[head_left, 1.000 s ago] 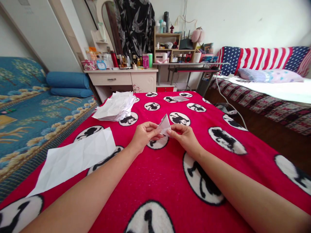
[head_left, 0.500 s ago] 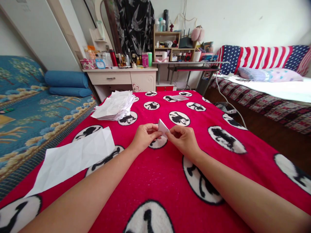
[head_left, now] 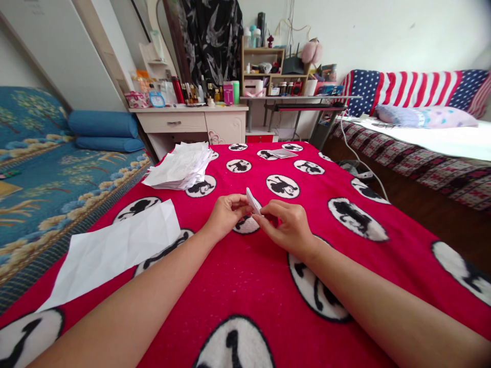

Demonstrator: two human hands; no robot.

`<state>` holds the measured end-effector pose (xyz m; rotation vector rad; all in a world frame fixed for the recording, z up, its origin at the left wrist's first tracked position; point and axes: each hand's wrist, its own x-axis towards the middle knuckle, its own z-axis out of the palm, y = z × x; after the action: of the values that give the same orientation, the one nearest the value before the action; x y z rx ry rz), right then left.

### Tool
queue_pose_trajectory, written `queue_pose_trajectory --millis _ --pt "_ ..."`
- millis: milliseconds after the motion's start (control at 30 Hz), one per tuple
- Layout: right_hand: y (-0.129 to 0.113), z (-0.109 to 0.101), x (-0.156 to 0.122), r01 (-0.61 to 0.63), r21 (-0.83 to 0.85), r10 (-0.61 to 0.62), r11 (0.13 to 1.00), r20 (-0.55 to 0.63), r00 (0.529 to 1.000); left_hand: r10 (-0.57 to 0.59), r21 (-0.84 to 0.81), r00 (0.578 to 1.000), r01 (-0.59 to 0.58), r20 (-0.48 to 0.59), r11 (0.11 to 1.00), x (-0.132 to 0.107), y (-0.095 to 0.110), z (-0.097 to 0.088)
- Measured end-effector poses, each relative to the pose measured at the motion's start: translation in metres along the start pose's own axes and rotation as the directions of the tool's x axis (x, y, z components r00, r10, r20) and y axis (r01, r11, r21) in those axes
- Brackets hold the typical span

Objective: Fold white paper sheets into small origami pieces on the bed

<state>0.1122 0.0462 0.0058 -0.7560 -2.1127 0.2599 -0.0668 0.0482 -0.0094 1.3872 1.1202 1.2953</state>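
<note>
Two hands (head_left: 226, 214) (head_left: 293, 225) pinch folded paper (head_left: 252, 201), seemingly edge-on; wide blanket (head_left: 230, 281) around.

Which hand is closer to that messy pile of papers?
The left. The left hand, pinching the folded paper, is nearer than and to the right of the pile of papers; the right hand is farther right.

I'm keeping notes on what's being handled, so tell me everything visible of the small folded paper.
The small folded paper is white and looks narrow, seen nearly edge-on, with its layers close together. It is tilted, its upper end leaning left. The left hand pinches its left side, and fingertips of the right hand meet its lower end. It is held over the red blanket. Its finer creases are too small to tell.
</note>
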Motion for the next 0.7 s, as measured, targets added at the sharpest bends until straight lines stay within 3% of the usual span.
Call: queue_pose_trajectory --millis 100,267,433,567,700 --pt "-0.0013 -0.0015 0.0026 -0.148 0.171 0.139 0.974 0.065 0.988 -0.022 -0.021 1.000 0.022 0.008 1.000 -0.0001 0.0005 -0.0012" --pt "0.0009 -0.0007 0.0052 -0.340 0.400 0.298 0.851 0.165 0.940 -0.045 -0.043 0.999 0.045 0.008 0.998 -0.0004 0.0010 -0.0022" --pt "0.0030 -0.0002 0.0060 -0.417 0.543 0.360 0.729 0.215 0.908 -0.059 -0.042 0.998 0.059 0.023 0.997 -0.0008 0.0016 -0.0017" --pt "0.0045 -0.0004 0.0074 -0.468 0.545 0.442 0.696 0.188 0.877 -0.074 -0.020 0.997 0.075 0.034 0.997 -0.0006 0.0020 -0.0016" --pt "0.0061 -0.0005 0.0082 -0.492 0.603 0.444 0.628 0.242 0.863 -0.088 -0.024 0.995 0.090 0.051 0.996 -0.0004 0.0028 -0.0020"
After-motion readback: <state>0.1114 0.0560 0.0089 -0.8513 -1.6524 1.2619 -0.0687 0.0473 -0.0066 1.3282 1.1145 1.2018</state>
